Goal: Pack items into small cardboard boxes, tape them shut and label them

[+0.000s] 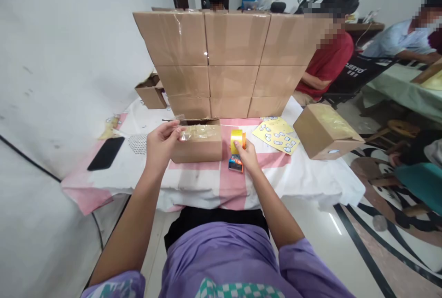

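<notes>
A small cardboard box [197,150] lies on the table in front of me, with shiny clear tape [203,132] along its top. At its left end, my left hand [161,143] pinches the end of a clear tape strip. My right hand [247,154] grips a tape dispenser [236,164] fitted with a yellow roll, just right of the box and apart from it. The roll stands upright, facing the box. Part of the dispenser's handle is hidden behind my fingers.
Stacked cardboard boxes [231,49] form a wall at the back. A taped box [326,134] stands at the right, beside yellow sticker sheets [276,137]. A black phone [106,154] lies at the left; behind is an open box [151,93]. Other people [340,54] sit beyond.
</notes>
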`<control>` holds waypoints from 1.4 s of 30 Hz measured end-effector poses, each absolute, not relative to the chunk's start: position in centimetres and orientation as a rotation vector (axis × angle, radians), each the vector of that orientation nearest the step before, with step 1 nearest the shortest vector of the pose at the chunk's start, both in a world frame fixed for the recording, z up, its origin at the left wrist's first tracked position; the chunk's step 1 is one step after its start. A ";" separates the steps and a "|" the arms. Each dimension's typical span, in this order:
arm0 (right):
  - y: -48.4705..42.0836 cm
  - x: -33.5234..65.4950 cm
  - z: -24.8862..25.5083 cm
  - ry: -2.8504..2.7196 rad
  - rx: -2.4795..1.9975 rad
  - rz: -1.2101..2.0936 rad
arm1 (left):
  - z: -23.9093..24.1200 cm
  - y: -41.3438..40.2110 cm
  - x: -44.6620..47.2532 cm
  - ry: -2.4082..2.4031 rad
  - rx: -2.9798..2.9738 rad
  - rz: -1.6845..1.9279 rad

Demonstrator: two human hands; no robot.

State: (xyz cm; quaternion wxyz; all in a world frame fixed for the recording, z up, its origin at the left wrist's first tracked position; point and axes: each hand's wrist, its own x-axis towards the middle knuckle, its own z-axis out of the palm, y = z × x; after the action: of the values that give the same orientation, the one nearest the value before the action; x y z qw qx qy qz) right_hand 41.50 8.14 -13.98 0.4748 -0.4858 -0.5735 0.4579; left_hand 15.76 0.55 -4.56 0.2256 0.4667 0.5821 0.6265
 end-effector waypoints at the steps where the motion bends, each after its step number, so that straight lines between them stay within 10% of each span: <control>1: 8.5 41.6 -14.2 -1.400 -1.227 1.140 | -4.2 1.1 15.5 1.597 1.272 1.743; 18: 3.6 39.2 -0.5 -2.049 -0.797 0.253 | -5.1 -2.0 18.5 1.756 1.460 1.076; 30: 11.5 34.7 1.1 -1.926 -0.483 1.283 | -7.3 2.3 13.9 1.972 2.297 0.679; 42: 16.6 31.0 -4.3 -2.303 -1.300 0.171 | -8.2 1.3 13.5 1.982 2.367 0.698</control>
State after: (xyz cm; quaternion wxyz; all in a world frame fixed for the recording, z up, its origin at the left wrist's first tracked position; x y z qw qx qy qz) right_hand 30.95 16.62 -4.32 0.2432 -0.4758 -0.8429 0.0625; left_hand 13.47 1.25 -8.18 -0.0120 0.7478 0.6260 0.2206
